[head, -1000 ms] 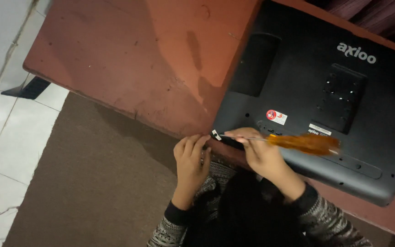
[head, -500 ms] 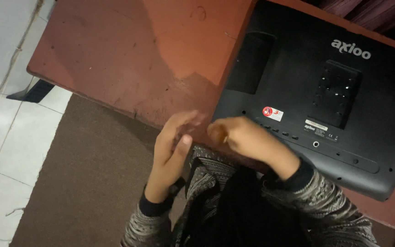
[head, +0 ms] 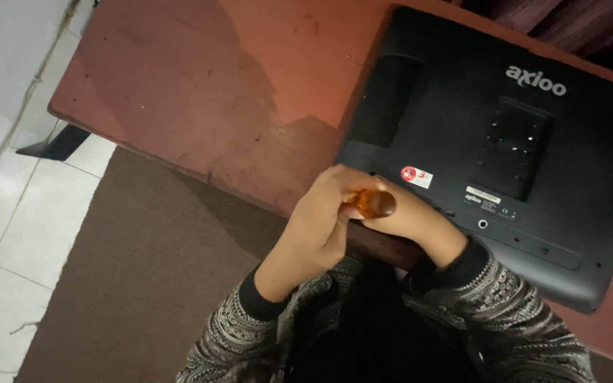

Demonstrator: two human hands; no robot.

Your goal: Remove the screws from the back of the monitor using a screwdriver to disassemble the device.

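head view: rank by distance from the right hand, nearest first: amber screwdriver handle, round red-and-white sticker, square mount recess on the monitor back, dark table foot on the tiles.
From the right hand:
1. Translucent amber plastic screwdriver handle, gripped in it, with the left hand against it.
2. Round red-and-white sticker, just above, on the black monitor back.
3. Square mount recess, further up and right.
4. Dark table foot, far left, on the white tiles.

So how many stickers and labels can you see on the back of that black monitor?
3, all on the black monitor back: a red and white sticker by the hands, a white label right of it, and a smaller printed label just below. Hands may hide more.
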